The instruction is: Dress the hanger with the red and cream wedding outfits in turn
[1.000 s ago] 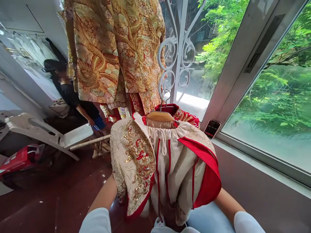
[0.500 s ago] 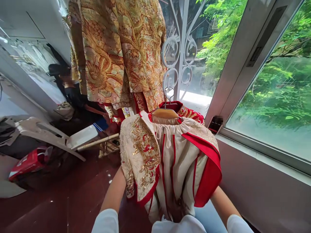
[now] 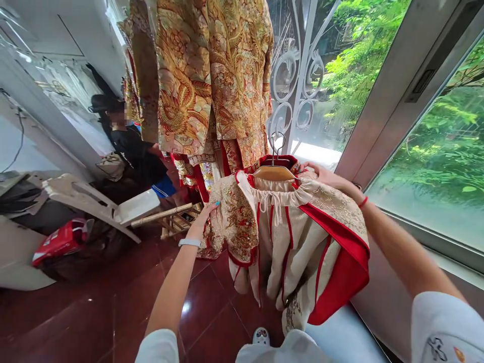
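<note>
Head view: left hand [image 3: 202, 222], earlier hidden beneath the cream garment [image 3: 302, 232], now pinches its beaded side; right hand [image 3: 322, 174], also newly visible, touches its top, grip undetermined.

Between your left fingers [image 3: 210, 208] and your right fingers [image 3: 310, 167], a wooden hanger [image 3: 274, 174] carries the cream garment [image 3: 280, 237], whose gathered drawstring edge runs just below the wood; what the hanger itself hangs from is hard to make out. Well below both sets of fingers you have a glossy, dark red tiled floor [image 3: 206, 302] with bright reflections. A white shoe [image 3: 260, 336] rests on it, lower than the gap between your fingers. To the left of your left fingers, a bamboo frame [image 3: 162, 214] stands near and a white chair [image 3: 138, 205] farther off.
</note>
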A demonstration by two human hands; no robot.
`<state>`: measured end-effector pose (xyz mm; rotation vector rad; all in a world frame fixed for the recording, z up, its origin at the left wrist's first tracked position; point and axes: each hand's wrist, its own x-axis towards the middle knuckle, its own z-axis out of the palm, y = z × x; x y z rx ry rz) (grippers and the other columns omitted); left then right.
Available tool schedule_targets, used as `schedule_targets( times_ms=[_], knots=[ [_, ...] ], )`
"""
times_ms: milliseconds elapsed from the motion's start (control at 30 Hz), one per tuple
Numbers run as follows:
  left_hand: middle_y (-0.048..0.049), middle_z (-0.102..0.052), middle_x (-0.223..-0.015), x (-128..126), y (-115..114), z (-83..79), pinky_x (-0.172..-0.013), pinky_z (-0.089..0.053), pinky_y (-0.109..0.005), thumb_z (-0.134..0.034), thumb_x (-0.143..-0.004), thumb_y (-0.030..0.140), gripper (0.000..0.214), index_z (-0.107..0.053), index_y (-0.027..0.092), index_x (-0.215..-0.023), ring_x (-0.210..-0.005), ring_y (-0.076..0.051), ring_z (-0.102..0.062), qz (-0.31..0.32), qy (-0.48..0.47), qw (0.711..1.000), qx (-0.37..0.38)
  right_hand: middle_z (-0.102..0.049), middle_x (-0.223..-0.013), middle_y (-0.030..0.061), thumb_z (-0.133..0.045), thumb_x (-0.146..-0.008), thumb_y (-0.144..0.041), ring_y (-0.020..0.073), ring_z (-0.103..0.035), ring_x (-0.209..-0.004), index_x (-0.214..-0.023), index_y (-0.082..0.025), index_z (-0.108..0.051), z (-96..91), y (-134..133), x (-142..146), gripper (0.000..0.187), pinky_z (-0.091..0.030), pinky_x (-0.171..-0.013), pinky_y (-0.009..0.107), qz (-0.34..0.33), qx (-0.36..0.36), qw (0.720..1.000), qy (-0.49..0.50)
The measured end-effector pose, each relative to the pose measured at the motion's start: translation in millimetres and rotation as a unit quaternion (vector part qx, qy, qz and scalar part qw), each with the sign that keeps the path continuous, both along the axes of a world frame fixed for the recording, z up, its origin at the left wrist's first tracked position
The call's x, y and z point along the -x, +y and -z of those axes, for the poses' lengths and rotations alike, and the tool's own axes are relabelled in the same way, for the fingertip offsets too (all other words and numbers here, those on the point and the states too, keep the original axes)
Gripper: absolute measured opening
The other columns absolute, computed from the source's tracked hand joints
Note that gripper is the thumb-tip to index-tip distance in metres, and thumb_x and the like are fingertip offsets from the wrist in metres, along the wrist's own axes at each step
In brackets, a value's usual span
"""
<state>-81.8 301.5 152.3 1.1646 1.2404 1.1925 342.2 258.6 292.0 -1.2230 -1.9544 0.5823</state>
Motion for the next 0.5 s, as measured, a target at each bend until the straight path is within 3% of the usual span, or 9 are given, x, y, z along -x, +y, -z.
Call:
schedule_targets(
  times_ms=[67,167,233,300,367,433,500],
  knots=[
    [-0.0077,-0.072,-0.114,-4.9,5.4,-2.7,-0.111,-0.044,-0.043,-0.071,-0.069,0.052,0.043,-0.069,0.021,-0.1,-0.121,-0.029,-0.062,-0.001,0.028,0.999,-0.017,-0.073,-0.101,0.0093,-0.084,-0.063,-0.037,0.0245,-0.064,-0.086,-0.107,-0.021,-0.061,-13.8,14.4,-10.7,0.053,-0.05,-0.076,0.034,-0.02,0.004,0.996,-0.089],
    [-0.0092,-0.067,-0.12,-12.7,8.4,-15.2,-0.111,-0.042,-0.044,-0.066,-0.076,0.049,0.047,-0.063,0.02,-0.113,-0.121,-0.029,-0.058,-0.056,0.115,0.987,-0.093,-0.074,-0.097,0.0083,-0.073,-0.074,-0.032,0.0246,-0.065,-0.083,-0.112,-0.023,-0.064,-19.5,17.4,-15.8,0.04,-0.049,-0.075,0.035,-0.003,-0.063,0.984,-0.166],
    [-0.0101,-0.061,-0.13,-22.1,8.6,-33.0,-0.114,-0.038,-0.046,-0.063,-0.081,0.046,0.049,-0.059,0.022,-0.123,-0.128,-0.029,-0.052,-0.101,0.203,0.955,-0.19,-0.073,-0.106,0.0096,-0.063,-0.081,-0.029,0.0266,-0.066,-0.093,-0.111,-0.025,-0.068,-15.5,13.0,-13.8,0.03,-0.05,-0.083,0.038,-0.003,-0.116,0.979,-0.169],
    [-0.0103,-0.058,-0.133,-37.3,10.0,-56.7,-0.115,-0.035,-0.047,-0.061,-0.085,0.046,0.046,-0.058,0.024,-0.126,-0.131,-0.03,-0.048,-0.077,0.297,0.912,-0.272,-0.072,-0.112,0.0102,-0.057,-0.084,-0.026,0.028,-0.066,-0.102,-0.108,-0.025,-0.071,-8.9,10.1,-11.6,0.028,-0.049,-0.091,0.041,0.019,-0.144,0.979,-0.145],
    [-0.0105,-0.059,-0.131,-57.7,13.4,-80.9,-0.114,-0.037,-0.047,-0.059,-0.089,0.047,0.045,-0.059,0.025,-0.128,-0.129,-0.03,-0.049,-0.003,0.368,0.878,-0.306,-0.071,-0.111,0.0097,-0.055,-0.083,-0.023,0.028,-0.065,-0.104,-0.109,-0.024,-0.07,-2.3,10.6,-11.1,0.03,-0.049,-0.095,0.043,0.066,-0.14,0.984,-0.091],
    [-0.0121,-0.058,-0.127,-79.0,17.2,-99.2,-0.11,-0.04,-0.047,-0.062,-0.088,0.047,0.048,-0.059,0.022,-0.129,-0.125,-0.032,-0.051,0.019,0.415,0.857,-0.306,-0.071,-0.108,0.0084,-0.056,-0.081,-0.024,0.0272,-0.065,-0.1,-0.11,-0.023,-0.067,2.6,12.4,-11.9,0.031,-0.05,-0.094,0.044,0.102,-0.105,0.989,-0.02],
    [-0.0141,-0.057,-0.125,-94.3,19.4,-108.2,-0.107,-0.041,-0.048,-0.065,-0.086,0.042,0.049,-0.06,0.019,-0.129,-0.123,-0.034,-0.051,0.004,0.453,0.836,-0.309,-0.071,-0.106,0.0063,-0.059,-0.079,-0.028,0.025,-0.064,-0.094,-0.108,-0.024,-0.063,5.1,12.4,-12.7,0.029,-0.052,-0.089,0.042,0.108,-0.042,0.992,0.051]
  ],
)
